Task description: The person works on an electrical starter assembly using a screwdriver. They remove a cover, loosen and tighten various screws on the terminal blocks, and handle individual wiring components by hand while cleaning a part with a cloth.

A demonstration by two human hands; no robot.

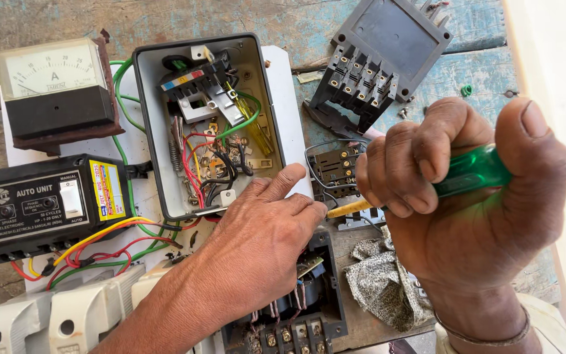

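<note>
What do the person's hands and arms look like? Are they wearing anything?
Both are bare, with no gloves or rings. The right hand has a thin bangle round its wrist, beside a bit of pale cloth, maybe a sleeve. The left hand and forearm show no sleeve, watch or band.

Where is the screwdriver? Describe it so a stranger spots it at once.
Start at the open grey box full of wires in the middle. To its right, the right hand grips the screwdriver. It is the only thing with a clear green handle, its yellow shaft pointing toward the left hand.
</note>
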